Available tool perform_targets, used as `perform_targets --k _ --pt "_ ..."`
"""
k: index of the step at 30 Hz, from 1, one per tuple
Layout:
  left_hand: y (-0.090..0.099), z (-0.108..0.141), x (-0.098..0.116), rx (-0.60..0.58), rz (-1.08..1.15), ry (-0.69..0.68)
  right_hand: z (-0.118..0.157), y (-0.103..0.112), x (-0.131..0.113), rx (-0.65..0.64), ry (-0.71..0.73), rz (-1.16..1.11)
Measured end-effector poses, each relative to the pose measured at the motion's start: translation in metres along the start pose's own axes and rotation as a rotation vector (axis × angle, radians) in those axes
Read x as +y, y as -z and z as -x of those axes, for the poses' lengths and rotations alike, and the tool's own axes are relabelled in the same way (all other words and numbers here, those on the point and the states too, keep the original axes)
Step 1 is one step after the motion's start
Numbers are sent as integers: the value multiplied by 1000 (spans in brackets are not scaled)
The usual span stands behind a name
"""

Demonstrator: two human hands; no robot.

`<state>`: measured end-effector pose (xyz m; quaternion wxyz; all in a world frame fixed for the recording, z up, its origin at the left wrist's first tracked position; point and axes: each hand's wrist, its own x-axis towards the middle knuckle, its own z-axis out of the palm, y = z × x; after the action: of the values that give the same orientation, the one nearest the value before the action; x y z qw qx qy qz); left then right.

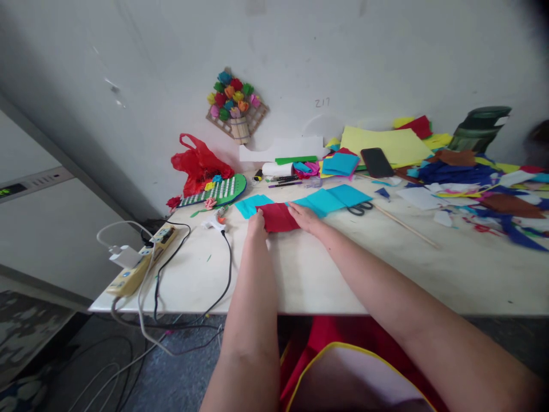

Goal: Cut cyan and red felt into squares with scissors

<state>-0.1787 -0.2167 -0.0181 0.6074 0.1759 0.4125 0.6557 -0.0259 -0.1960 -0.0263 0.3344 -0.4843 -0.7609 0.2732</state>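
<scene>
A folded piece of red crepe paper (pixel 281 218) is held between my two hands, just above or on the table. My left hand (pixel 256 222) grips its left edge, and my right hand (pixel 303 217) holds the right edge with the fingers on the paper. Behind it lie blue crepe paper pieces, one (pixel 253 206) at the left and a longer creased strip (pixel 337 199) at the right. Black-handled scissors (pixel 359 208) sit partly under that strip's right end.
A glue gun (pixel 215 221) and yellow power strip (pixel 139 266) with cords lie left. Behind them are a red plastic bag (pixel 198 163) and a green craft piece (pixel 234 191). To the right are a wooden stick (pixel 405 226), phone (pixel 376 163), paper scraps (pixel 458 174) and green bottle (pixel 478 129).
</scene>
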Motion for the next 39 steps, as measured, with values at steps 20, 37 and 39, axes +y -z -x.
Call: perform_targets --k 20,37,39 --pt "-6 4 4 283 -118 -26 -3 16 19 -138 119 -30" --pt "-13 9 7 315 -145 63 11 3 -12 -422 85 618" --pt "-13 9 7 309 -137 62 11 3 -11 -422 87 616"
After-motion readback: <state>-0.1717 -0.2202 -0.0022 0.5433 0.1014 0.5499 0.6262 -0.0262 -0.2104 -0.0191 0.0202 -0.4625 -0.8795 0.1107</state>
